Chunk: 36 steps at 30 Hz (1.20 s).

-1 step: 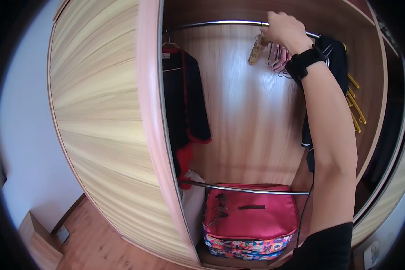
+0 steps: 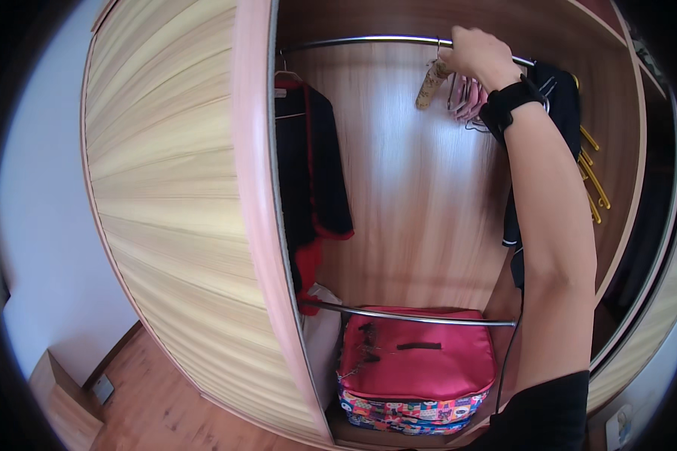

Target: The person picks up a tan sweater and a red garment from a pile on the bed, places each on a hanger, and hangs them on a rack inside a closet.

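Note:
My right hand (image 2: 480,56) is raised to the upper metal clothes rod (image 2: 368,39), its fingers curled and closed at the rod. The back of the hand hides what is in its grip. A floral padded hanger (image 2: 431,85) hangs right beside the fingers. Under the palm and wrist are pink hangers (image 2: 470,99), partly covered by the hand and the black wristband (image 2: 513,104). A dark garment with white trim (image 2: 555,86) hangs just right of the wrist, half hidden by my forearm. My left hand is out of the picture.
A dark jacket with red edging (image 2: 320,150) hangs at the left. Yellow hangers (image 2: 596,180) hang at the right wall. A lower rod (image 2: 414,316) crosses above a pink storage bag (image 2: 429,368) with a patterned side. The sliding door (image 2: 165,210) covers the left side.

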### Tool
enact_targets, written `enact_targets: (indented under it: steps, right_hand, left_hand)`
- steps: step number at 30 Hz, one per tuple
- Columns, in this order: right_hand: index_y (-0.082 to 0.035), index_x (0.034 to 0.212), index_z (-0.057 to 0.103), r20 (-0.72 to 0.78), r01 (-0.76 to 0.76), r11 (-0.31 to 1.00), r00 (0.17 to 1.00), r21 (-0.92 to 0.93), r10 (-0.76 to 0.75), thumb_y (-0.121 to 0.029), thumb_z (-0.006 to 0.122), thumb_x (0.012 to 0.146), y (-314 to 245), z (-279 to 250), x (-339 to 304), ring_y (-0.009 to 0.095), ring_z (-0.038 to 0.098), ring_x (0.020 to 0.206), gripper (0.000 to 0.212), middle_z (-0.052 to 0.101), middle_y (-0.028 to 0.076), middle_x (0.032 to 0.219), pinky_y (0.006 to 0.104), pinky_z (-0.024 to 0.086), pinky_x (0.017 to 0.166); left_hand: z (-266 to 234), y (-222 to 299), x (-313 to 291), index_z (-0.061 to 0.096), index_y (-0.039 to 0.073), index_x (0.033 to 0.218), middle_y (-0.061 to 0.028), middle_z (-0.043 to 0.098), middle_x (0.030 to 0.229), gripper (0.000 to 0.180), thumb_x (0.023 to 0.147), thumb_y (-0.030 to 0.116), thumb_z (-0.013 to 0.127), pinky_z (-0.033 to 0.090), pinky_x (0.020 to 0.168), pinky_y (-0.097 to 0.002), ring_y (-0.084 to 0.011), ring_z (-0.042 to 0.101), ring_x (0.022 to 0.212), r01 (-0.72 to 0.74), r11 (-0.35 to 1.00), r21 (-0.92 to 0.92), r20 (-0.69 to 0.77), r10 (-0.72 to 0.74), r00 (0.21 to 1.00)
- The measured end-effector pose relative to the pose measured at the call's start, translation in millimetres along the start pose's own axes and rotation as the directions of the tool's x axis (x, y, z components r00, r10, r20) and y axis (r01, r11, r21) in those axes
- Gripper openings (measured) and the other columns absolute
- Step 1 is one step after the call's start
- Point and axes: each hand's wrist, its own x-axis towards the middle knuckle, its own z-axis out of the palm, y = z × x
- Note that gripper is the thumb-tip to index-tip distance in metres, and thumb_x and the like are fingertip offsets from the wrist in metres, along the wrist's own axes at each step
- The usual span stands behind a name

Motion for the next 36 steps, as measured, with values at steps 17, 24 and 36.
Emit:
enact_targets:
  steps: [17,24,36]
  right_hand:
    - [-0.007,0.107,0.061,-0.029,-0.075,0.992,0.997,0.1,0.078,-0.015,0.046,0.087,-5.2,58.5,18.5,0.036,0.057,0.107,0.026,0.062,0.018,0.11,0.0423,0.045,0.093]
    - [-0.004,0.092,0.062,-0.365,0.067,0.996,0.93,0.052,-0.043,-0.008,0.054,0.08,0.8,49.8,14.4,0.033,0.065,0.085,0.015,0.065,0.02,0.089,0.0413,0.053,0.071]
    - [-0.007,0.099,0.062,-0.3,0.404,0.861,0.9,0.308,-0.316,0.001,0.055,0.076,18.1,-45.0,-204.3,0.031,0.06,0.072,0.025,0.056,0.012,0.077,0.0379,0.048,0.061]
  left_hand:
    - [11.1,-75.6,-53.1,0.062,-0.004,0.105,-0.016,0.066,0.092,0.026,0.084,0.011,0.06,0.049,0.074,-0.0321,-0.0211,0.062,0.084,0.023,0.994,-0.106,-0.138,-0.037,0.99]
    - [16.7,-43.3,-64.2,0.062,-0.005,0.106,-0.0166,0.067,0.092,0.028,0.085,0.013,0.06,0.05,0.072,-0.0319,-0.0207,0.062,0.082,-0.032,0.999,-0.037,-0.222,0.023,0.975]
    - [-10.2,50.6,-36.3,0.063,-0.002,0.107,-0.0189,0.066,0.098,0.028,0.085,0.014,0.059,0.05,0.079,-0.0342,-0.0254,0.064,0.093,-0.175,0.984,-0.046,-0.093,0.17,0.981]
